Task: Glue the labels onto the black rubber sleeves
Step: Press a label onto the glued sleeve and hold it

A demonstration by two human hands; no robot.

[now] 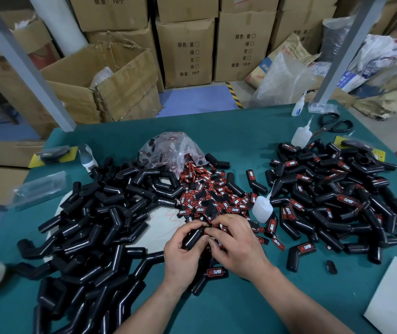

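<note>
Left hand (183,255) wraps curled fingers (188,229) round a short black rubber sleeve (194,237) over the near-middle green surface (241,145), its long axis running near-left to far-right, while the right hand (237,247) pinches that far end, any label there hidden.

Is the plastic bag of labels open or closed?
Open: the plastic bag has red-and-black labels spilling from its mouth onto the green table.

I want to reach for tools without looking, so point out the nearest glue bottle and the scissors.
Nearest glue bottle (261,209), head view, on its white body.
Scissors (333,125), head view, where the black handles meet.
</note>
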